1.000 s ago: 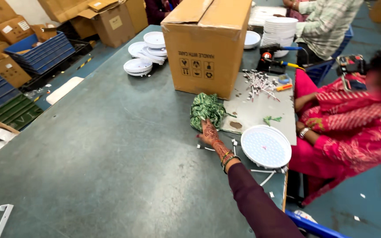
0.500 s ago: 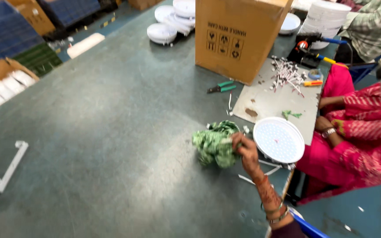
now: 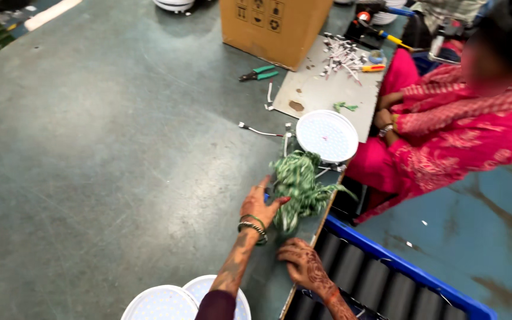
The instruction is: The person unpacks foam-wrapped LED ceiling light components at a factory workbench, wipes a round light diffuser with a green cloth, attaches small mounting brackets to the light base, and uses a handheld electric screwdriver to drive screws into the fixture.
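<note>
Surface (image 3: 102, 154): big grey-green worktop, scuffed, fills most of the view; teal floor (image 3: 475, 225) past its edge, beyond the cloth bundle. Blue roller rack (image 3: 386, 278) sits below that edge, just beside the bundle.

Green-and-white cloth bundle (image 3: 298, 188) lies near the surface edge. Left hand (image 3: 258, 205) touches its near side, fingers (image 3: 280, 202) spread loosely against the cloth, not closed round it; bangles on wrist. Right hand (image 3: 301, 264) rests flat at the surface edge just under the bundle, fingers curled a bit, holding nothing that I can see.

Around the bundle: round white LED disc (image 3: 327, 136) just beyond it, touching or nearly so, can't tell which. Thin white lead w/ connector (image 3: 260, 131) beside that disc. Grey sheet (image 3: 321, 89) further out, w/ pile of small white parts (image 3: 340, 54). Green-handled pliers (image 3: 258, 73) beside the sheet. Cardboard box (image 3: 274, 26) well beyond. Two more white discs (image 3: 179, 299) nearer than the bundle, by the left forearm.

Another person in pink clothing (image 3: 457, 136) sits across the edge, near the LED disc.
</note>
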Motion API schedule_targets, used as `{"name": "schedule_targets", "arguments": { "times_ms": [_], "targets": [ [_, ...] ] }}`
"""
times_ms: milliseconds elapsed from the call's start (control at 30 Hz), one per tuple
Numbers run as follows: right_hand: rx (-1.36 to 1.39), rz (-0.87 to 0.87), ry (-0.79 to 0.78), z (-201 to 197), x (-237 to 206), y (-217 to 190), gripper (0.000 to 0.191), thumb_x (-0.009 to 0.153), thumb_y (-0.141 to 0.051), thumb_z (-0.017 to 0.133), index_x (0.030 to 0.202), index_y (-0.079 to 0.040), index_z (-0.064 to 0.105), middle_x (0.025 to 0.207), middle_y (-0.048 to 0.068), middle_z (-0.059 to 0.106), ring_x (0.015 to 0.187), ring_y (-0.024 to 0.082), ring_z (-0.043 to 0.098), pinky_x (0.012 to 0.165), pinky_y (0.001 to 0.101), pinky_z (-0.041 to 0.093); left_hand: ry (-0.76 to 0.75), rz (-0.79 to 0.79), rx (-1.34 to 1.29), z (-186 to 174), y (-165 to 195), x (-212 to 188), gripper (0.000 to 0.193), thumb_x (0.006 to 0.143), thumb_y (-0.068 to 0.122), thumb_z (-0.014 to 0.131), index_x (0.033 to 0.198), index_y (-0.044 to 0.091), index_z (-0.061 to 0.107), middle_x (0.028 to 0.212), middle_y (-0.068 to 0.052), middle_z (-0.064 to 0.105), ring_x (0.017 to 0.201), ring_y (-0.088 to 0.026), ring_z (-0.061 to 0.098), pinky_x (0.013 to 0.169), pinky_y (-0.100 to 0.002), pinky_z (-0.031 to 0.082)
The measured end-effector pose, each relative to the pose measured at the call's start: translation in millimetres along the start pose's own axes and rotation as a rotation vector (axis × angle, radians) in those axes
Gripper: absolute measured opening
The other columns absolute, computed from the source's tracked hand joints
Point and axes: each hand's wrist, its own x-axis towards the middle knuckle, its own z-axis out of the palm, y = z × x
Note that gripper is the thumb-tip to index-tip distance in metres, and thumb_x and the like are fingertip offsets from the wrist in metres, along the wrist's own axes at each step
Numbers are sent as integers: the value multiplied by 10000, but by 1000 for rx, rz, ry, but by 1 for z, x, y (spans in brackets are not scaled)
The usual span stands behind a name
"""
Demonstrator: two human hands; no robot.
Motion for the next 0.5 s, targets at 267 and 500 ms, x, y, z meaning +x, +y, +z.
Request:
{"name": "schedule_targets", "arguments": {
  "times_ms": [267, 500],
  "targets": [
    [79, 385, 910, -77, 60, 50, 235, 956, -29, 619, 1179, -29, 690, 1173, 120, 697, 926, 165, 699, 761, 297, 571, -268, 18, 303, 54, -16, -48, 535, 792, 146, 752, 1287, 325, 656, 1220, -98, 627, 1082, -361, 643, 927, -478, 518],
    [205, 408, 566, -68, 82, 80, 340, 846, -13, 722, 1185, -36, 725, 900, 106, 612, 731, 179, 581, 653, 289, 489, -110, 69, 168, 42, -20, -36, 341, 836, 187, 764, 1169, 255, 733, 1147, -98, 690, 1056, -343, 684, 903, -444, 546]
  ]
}}
